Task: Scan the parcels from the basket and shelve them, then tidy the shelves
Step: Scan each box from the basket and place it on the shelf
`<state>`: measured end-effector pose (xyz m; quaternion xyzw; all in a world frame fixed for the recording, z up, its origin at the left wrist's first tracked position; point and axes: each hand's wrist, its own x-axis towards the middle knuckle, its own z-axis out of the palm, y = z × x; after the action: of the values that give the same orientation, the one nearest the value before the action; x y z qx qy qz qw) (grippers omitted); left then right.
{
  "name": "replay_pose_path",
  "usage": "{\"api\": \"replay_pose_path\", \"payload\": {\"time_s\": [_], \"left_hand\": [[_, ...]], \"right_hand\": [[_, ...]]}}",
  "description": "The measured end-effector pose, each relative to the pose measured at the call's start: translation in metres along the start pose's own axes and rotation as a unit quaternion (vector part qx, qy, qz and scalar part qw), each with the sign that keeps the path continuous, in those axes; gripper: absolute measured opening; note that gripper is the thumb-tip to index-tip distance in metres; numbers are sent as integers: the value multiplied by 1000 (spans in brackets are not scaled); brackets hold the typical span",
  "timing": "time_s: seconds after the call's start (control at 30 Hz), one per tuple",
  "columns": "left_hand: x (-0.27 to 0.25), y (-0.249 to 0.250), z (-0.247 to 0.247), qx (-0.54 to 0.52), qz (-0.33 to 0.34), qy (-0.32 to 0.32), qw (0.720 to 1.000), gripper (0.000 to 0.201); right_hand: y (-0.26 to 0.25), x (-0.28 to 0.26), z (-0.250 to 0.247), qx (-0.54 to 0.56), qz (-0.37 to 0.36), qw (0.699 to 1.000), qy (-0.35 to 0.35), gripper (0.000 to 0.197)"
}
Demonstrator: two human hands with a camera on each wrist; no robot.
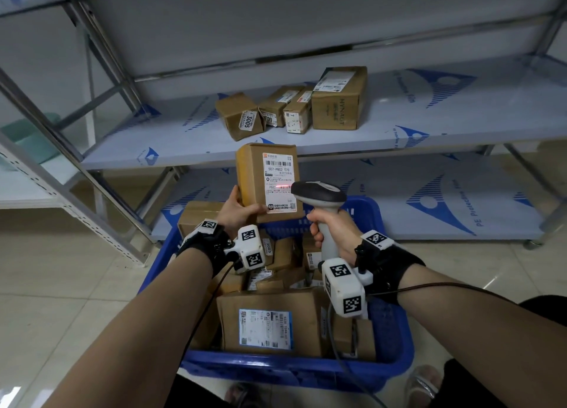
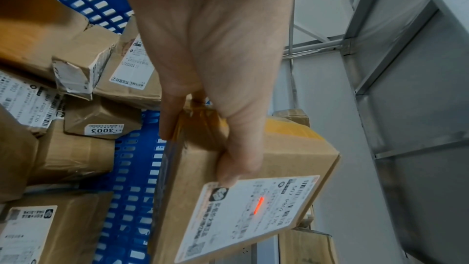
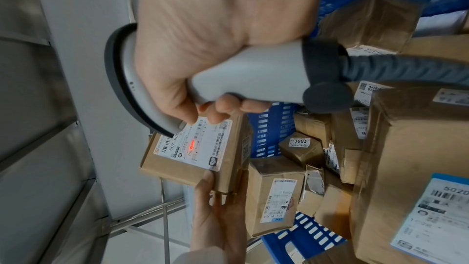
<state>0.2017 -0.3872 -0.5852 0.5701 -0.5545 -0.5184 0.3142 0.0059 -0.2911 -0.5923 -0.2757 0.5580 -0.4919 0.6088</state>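
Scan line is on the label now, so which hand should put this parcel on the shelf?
Left. The left hand already grips the parcel just below the shelf, beside the shelved boxes. The right hand is wrapped round the scanner.

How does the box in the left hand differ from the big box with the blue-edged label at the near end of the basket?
The held box is small, raised upright over the basket in the left hand; the big box lies in the basket, untouched. The held box's label is white, with the red line from the scanner across it; the big box's label has a blue edge and no light. Both are brown cardboard.
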Motion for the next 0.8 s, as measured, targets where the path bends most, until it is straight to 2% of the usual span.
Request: {"api": "replay_pose_path", "payload": {"time_s": [0.4, 0.6, 0.7, 0.8], "left_hand": [[0, 0, 3, -1, 16, -10, 1000, 72], [2, 0, -1, -3, 2, -23, 1000, 77], [1, 6, -4, -10, -1, -32, 999, 81], [3, 23, -9, -10, 2, -53, 999, 72]], "right_hand": [[-3, -3, -2, -11, -18, 1000, -3, 8], [-6, 0, -3, 21, -41, 999, 13, 3], [-14, 4, -4, 46, -52, 997, 37, 5], [-28, 10, -6, 59, -72, 993, 68, 16]]}}
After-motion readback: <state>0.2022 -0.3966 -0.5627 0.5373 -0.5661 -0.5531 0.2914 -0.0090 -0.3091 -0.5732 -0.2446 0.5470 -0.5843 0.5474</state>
